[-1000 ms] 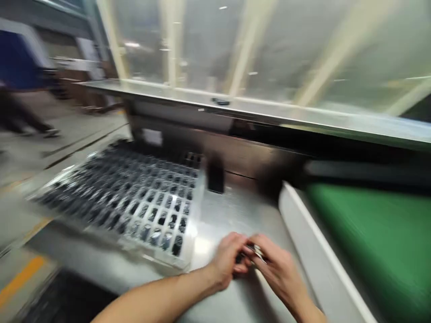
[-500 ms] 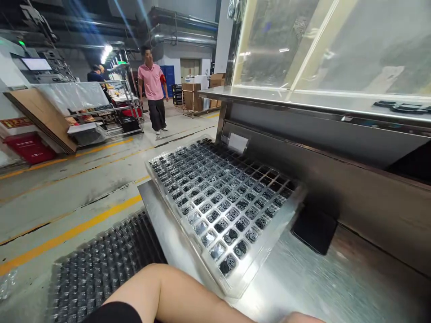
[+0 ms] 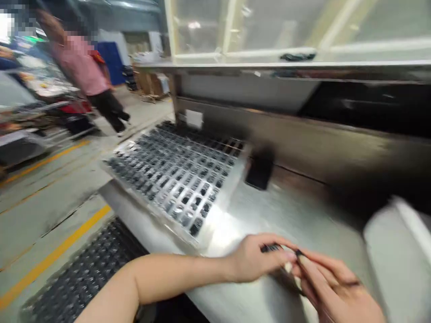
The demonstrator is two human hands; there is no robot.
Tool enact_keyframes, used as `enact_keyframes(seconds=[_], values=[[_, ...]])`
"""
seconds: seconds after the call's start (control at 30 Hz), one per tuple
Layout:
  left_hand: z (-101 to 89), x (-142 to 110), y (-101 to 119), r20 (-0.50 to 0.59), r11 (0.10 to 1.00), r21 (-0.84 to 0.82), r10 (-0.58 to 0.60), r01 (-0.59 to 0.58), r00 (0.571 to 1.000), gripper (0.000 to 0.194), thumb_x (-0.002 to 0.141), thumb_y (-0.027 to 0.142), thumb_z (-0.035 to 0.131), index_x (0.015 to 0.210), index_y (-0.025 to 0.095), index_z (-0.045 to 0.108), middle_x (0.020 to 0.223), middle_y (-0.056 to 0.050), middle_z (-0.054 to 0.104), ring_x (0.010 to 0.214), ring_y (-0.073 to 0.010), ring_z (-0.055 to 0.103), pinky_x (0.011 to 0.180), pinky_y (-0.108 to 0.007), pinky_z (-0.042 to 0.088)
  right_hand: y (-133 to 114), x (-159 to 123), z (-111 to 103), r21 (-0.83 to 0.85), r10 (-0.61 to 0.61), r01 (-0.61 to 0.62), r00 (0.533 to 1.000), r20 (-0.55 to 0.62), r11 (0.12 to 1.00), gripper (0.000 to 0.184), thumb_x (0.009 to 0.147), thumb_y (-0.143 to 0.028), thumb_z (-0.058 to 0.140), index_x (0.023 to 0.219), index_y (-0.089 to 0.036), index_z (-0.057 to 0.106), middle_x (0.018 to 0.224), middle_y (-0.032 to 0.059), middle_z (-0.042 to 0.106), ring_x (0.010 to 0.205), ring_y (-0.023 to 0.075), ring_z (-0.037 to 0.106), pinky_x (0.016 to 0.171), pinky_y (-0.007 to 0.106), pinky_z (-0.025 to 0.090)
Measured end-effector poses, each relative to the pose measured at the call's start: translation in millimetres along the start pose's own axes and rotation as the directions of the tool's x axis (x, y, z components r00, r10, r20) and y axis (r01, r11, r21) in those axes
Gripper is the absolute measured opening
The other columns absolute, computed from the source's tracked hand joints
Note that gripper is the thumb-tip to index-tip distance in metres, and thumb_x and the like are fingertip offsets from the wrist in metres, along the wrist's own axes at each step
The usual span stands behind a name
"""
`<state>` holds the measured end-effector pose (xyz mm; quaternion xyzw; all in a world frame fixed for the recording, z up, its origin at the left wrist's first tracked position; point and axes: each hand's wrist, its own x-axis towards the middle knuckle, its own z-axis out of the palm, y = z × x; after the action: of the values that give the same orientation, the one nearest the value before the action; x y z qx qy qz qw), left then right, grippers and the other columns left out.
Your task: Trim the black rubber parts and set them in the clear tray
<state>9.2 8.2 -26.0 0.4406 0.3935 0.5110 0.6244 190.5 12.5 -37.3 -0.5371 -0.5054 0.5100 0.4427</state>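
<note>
Fingertip handling seems the step in hand: at five o'clock, the left hand [image 3: 251, 260] grips a small black part [image 3: 270, 247], the right hand's [image 3: 340, 282] grip is too blurred to tell, and the next move calls for steadiness.

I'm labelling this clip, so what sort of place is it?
Probably a factory assembly floor: a clear tray of small black parts on a metal bench, yellow floor lines, and a co-worker in pink beyond.

left hand [image 3: 252, 260]: small dark part [image 3: 270, 247] | tray [image 3: 208, 234]: on metal table [image 3: 289, 215]
</note>
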Motion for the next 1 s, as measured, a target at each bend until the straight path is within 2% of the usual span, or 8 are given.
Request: enact_keyframes(seconds=[0.03,0.1,0.17,0.23,0.4,0.6,0.9,1.0], values=[[0.9,-3.4,3.3,0.001,1.000,0.030,0.007,-0.007,1.000,0.053,0.090,0.058,0.081,0.122,0.015,0.085,0.110,-0.013,0.080,0.100,-0.0229,0.071,0.098,-0.036,0.056,-4.0,-7.5,4.4,0.028,0.023,-0.022,0.999,-0.037,0.999,0.035,0.092,-0.066,0.078,0.102,-0.034,0.071,0.075,0.0060,0.072,0.062,0.0287,0.071,0.047,0.039,0.059],[0.2,-5.2,6.8,-0.016,0.998,0.050,-0.032,0.033,0.999,0.045,0.091,0.051,0.082,0.121,0.016,0.085,0.106,-0.011,0.081,0.094,-0.0216,0.070,0.094,-0.035,0.056,-10.5,-12.4,13.9,0.126,0.018,-0.011,0.999,-0.050,0.992,0.042,0.089,-0.064,0.085,0.098,-0.028,0.066,0.062,0.0000,0.063,0.046,0.0159,0.051,0.040,0.026,0.041],[-2.4,-2.1,6.7,-0.006,0.996,0.017,-0.091,0.091,0.996,0.047,0.091,0.051,0.083,0.120,0.015,0.085,0.089,-0.008,0.078,0.074,-0.0162,0.063,0.074,-0.029,0.053,-13.8,-8.6,19.9,0.294,-0.021,0.021,1.000,-0.001,0.956,0.043,0.091,-0.058,0.086,0.100,-0.024,0.061,0.060,-0.0035,0.060,0.043,0.0097,0.039,0.040,0.020,0.029],[-4.5,1.3,6.1,0.017,0.988,-0.026,-0.149,0.150,0.989,0.052,0.088,0.055,0.086,0.120,0.013,0.084,0.076,-0.004,0.071,0.058,-0.0103,0.049,0.057,-0.023,0.040,-15.6,-4.9,22.1,0.384,-0.056,0.030,0.997,0.057,0.923,0.039,0.096,-0.052,0.083,0.106,-0.023,0.058,0.064,-0.0037,0.064,0.041,0.0075,0.036,0.040,0.019,0.023],[-4.5,-0.9,10.2,0.058,0.975,-0.076,-0.205,0.209,0.977,0.051,0.089,0.055,0.087,0.114,0.011,0.084,0.070,0.000,0.064,0.051,-0.0043,0.031,0.050,-0.021,0.023,-18.4,-10.2,21.0,0.424,-0.100,0.033,0.985,0.137,0.905,0.030,0.105,-0.045,0.074,0.118,-0.022,0.058,0.072,-0.0021,0.069,0.040,0.0058,0.036,0.041,0.019,0.023],[-5.3,-3.2,8.6,0.091,0.953,-0.133,-0.261,0.272,0.961,0.049,0.091,0.051,0.087,0.121,0.012,0.083,0.071,0.001,0.061,0.052,-0.0038,0.028,0.050,-0.022,0.017,-18.0,-11.6,15.4,0.440,-0.095,-0.003,0.975,0.201,0.898,0.057,0.106,-0.043,0.073,0.153,-0.023,0.049,0.070,-0.0044,0.066,0.044,0.0077,0.034,0.042,0.021,0.024],[-5.9,-3.6,7.5,0.094,0.941,-0.192,-0.266,0.280,0.959,0.047,0.091,0.050,0.088,0.116,0.012,0.079,0.072,0.001,0.060,0.052,-0.0035,0.030,0.052,-0.022,0.018,-14.9,-12.2,17.4,0.412,-0.122,0.034,0.974,0.189,0.911,0.047,0.108,-0.039,0.073,0.150,-0.024,0.058,0.068,-0.0061,0.059,0.049,0.0082,0.033,0.045,0.023,0.024],[-2.8,-3.1,12.7,0.078,0.939,-0.232,-0.242,0.254,0.967,0.043,0.094,0.050,0.085,0.111,0.012,0.076,0.081,-0.002,0.066,0.052,-0.0027,0.033,0.052,-0.022,0.018,-13.1,-9.1,14.8,0.415,-0.153,0.090,0.981,0.120,0.906,0.051,0.108,-0.053,0.070,0.151,-0.029,0.060,0.076,-0.0043,0.055,0.054,0.0092,0.034,0.048,0.025,0.022]])
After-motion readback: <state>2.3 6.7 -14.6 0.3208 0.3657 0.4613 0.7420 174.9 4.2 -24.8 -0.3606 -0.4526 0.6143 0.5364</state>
